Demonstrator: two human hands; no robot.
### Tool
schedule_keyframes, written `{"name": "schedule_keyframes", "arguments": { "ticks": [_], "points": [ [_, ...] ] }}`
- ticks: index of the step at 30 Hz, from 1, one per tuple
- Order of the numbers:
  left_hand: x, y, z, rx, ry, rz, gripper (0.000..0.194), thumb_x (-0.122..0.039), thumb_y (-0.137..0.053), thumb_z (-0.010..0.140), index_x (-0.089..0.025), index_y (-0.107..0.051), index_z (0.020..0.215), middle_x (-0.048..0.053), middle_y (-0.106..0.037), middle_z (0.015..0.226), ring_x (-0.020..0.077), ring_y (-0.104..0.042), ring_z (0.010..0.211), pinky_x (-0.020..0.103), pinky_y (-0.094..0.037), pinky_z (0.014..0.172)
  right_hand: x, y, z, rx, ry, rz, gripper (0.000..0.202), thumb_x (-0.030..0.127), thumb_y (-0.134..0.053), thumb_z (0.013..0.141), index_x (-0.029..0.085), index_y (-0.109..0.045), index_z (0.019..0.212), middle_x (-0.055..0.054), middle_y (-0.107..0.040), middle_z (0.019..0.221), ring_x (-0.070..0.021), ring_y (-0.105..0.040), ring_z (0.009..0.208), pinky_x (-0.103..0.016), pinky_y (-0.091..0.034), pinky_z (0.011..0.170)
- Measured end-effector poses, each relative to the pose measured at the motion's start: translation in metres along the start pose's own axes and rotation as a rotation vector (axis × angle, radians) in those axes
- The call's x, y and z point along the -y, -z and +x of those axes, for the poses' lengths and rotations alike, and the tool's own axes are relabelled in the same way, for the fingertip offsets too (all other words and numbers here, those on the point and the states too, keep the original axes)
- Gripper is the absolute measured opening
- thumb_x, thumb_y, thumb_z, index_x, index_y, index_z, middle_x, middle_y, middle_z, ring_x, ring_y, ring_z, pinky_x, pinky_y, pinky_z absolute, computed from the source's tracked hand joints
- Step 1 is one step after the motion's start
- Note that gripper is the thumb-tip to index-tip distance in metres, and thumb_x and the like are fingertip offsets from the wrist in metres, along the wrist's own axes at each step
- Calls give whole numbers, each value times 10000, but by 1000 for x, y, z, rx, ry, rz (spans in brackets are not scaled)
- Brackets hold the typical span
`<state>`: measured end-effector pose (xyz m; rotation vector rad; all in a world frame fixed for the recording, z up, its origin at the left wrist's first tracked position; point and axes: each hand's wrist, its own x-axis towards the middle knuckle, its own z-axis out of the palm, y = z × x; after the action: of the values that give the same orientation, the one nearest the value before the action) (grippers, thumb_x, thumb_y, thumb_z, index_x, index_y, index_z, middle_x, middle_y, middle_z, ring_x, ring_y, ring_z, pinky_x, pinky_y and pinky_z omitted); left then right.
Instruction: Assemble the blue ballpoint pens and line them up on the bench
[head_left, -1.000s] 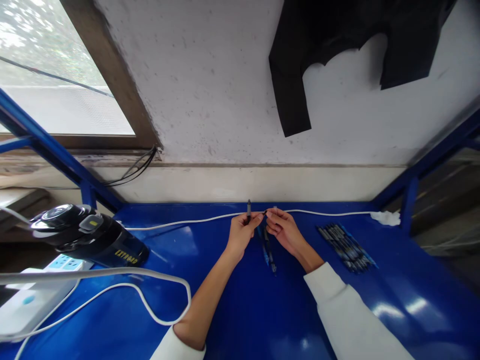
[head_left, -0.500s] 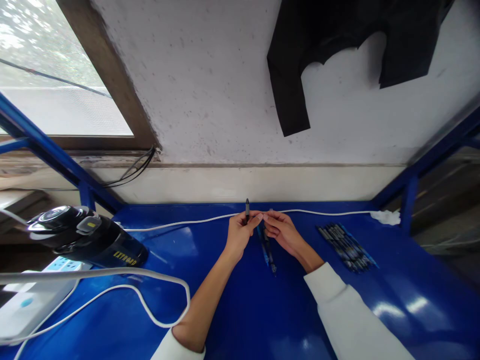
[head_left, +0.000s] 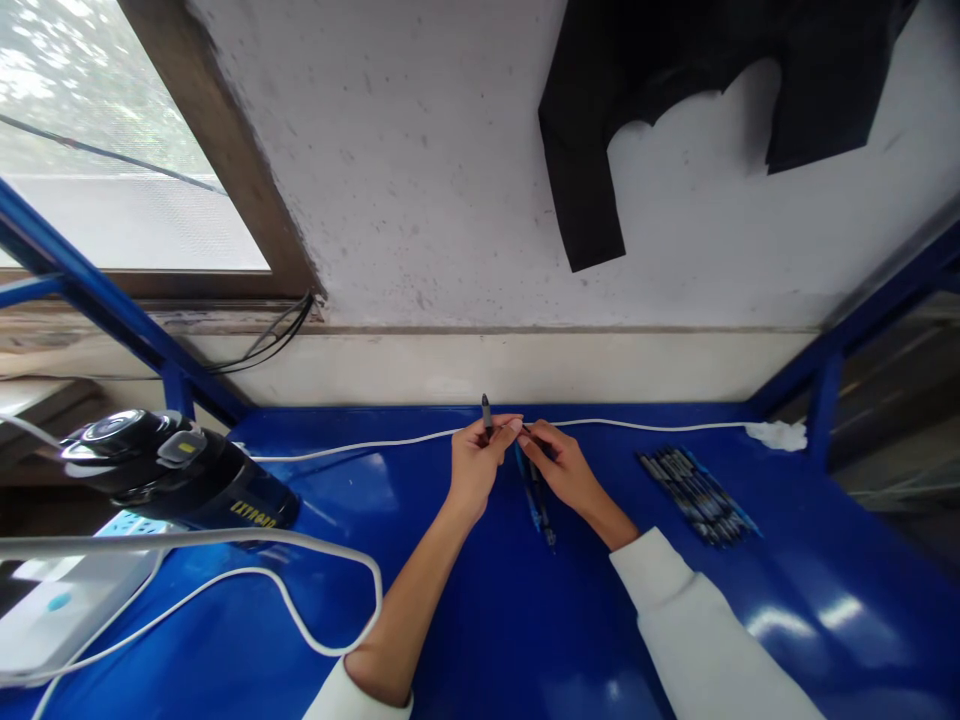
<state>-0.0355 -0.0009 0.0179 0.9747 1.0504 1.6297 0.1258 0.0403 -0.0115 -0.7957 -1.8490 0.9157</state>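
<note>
My left hand (head_left: 476, 465) is closed around a pen (head_left: 487, 412), whose dark pointed end and grey section stand up past the fingers. Its thumb and forefinger also meet toward the right, close to my other hand. My right hand (head_left: 561, 462) pinches a thin dark piece at the fingertips, too small to name. Both sets of fingertips are nearly touching. On the blue tabletop beneath and between the hands lie a couple of pens (head_left: 538, 508), one with blue parts and one black, their upper ends partly hidden by the fingers.
Several dark pens (head_left: 697, 497) lie side by side at the right. A black bottle (head_left: 202, 485) and a white power strip (head_left: 82, 610) are at the left. One white cable (head_left: 405, 440) runs behind the hands; another cable (head_left: 300, 545) loops near my left forearm.
My left hand and its pen have shifted slightly left, the pen tilting a little more. My right fingers have drawn slightly apart from the left ones, showing a thin dark piece.
</note>
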Motion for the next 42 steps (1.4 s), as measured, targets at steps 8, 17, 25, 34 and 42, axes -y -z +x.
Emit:
{"name": "schedule_keyframes", "arguments": {
  "ticks": [8, 17, 25, 34, 42],
  "points": [
    [1, -2, -2, 54, 43, 46, 380, -441, -938, 765, -166, -886, 1021, -63, -410, 580, 89, -316, 555, 272, -235, 555, 6, 1, 0, 4, -35, 31, 349, 568, -624, 1064, 257, -784, 1048, -43, -710, 939, -219, -614, 859, -343, -452, 793],
    [2, 0, -1, 65, 75, 21, 594, -683, -778, 897, -141, -846, 1131, -57, -384, 596, 94, -295, 547, 267, -214, 529, 6, 2, 2, -127, -279, 481, 393, 622, -730, 977, 242, -808, 1036, -11, -613, 779, -196, -568, 738, -344, -451, 732],
    [5, -1, 2, 71, 122, -160, 653, -724, -713, 933, -128, -822, 1176, -47, -329, 743, 77, -232, 576, 243, -178, 499, 5, 6, 4, -238, -266, 635, 373, 565, -764, 965, 237, -823, 1133, -33, -667, 859, -193, -600, 811, -345, -472, 774],
    [12, 0, 4, 46, 145, -195, 653, -696, -771, 899, -150, -764, 1257, -47, -401, 748, 64, -265, 560, 213, -190, 496, 5, 10, 3, -167, -169, 282, 410, 616, -674, 1022, 259, -834, 1145, -46, -744, 902, -226, -655, 892, -366, -479, 856],
    [9, -2, 4, 35, 134, -218, 669, -666, -826, 860, -159, -727, 1285, -59, -393, 719, 74, -273, 559, 225, -195, 508, -2, 9, 3, -197, -235, 399, 423, 632, -684, 1009, 252, -830, 1122, -41, -727, 831, -217, -640, 817, -363, -490, 796]
  ]
}}
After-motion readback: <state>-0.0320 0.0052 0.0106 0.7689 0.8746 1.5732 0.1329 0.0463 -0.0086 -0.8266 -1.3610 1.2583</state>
